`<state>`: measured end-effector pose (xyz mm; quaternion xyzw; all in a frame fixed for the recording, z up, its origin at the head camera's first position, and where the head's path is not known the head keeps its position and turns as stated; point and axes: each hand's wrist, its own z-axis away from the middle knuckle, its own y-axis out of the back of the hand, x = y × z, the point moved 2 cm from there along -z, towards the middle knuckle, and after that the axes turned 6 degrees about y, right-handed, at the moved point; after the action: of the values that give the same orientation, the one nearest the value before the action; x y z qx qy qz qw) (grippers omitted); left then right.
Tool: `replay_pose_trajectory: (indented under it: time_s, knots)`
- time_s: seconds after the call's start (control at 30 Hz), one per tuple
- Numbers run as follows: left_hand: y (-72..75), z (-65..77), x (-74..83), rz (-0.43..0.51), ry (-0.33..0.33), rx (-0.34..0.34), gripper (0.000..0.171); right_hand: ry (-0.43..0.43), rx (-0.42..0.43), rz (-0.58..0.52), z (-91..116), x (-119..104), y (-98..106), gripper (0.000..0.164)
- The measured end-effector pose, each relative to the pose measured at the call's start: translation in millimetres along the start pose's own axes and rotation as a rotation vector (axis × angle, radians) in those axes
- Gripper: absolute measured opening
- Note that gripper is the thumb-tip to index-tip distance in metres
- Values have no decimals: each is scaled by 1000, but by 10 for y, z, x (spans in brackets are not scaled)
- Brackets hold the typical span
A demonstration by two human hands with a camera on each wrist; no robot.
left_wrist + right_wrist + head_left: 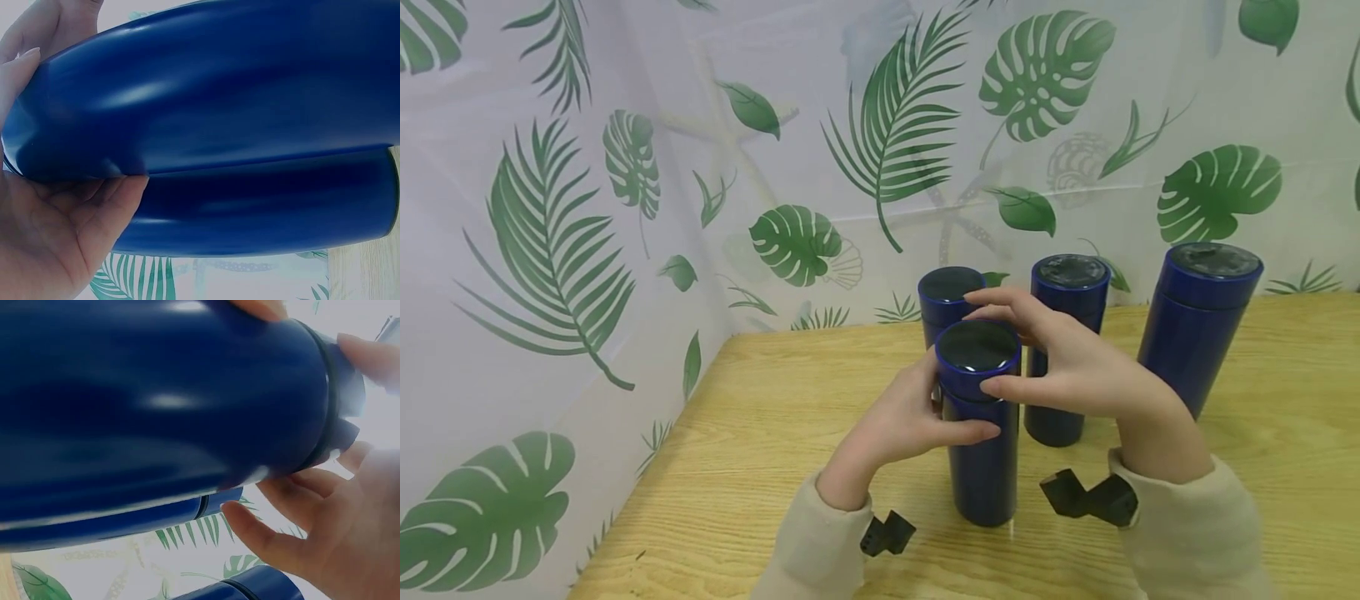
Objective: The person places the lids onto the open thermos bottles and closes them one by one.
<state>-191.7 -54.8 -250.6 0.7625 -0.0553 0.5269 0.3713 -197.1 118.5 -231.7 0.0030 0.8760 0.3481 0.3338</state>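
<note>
A dark blue thermos bottle [985,475] stands upright on the table, closest to me. My left hand [902,417] grips its upper body from the left, thumb across the front and fingers behind. In the left wrist view those fingers curve under the bottle's side [250,81]. My right hand [1075,367] arches over from the right and holds the lid [977,350], thumb at its front edge. The right wrist view shows a dark seam between body [169,400] and lid, with thumb and fingertips around the lid.
Right behind the front bottle stands another blue bottle [951,287]. A third bottle [1067,292] is beyond my right hand, and one more bottle [1195,333] stands farther right, partly behind my wrist. A leaf-print curtain [700,167] borders the wooden table [790,392] at back and left.
</note>
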Motion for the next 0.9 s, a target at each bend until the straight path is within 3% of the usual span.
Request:
replay_pose_trajectory:
  time_s: [0.27,0.4,0.63,0.73,0.9]
  knots:
    - [6,0,18,-25,-11,-1,65,-117,64,185,-49,-61,-54,76]
    - [2,-1,19,-17,-12,-5,66,-94,34,147,-32,-67,-41,72]
    - [-1,-1,7,0,1,1,66,37,-6,35,8,-45,3,67]
    - [1,0,11,0,6,1,66,18,8,46,1,-44,0,68]
    - [2,-1,18,-6,-9,-5,65,-84,54,139,-29,-56,-35,74]
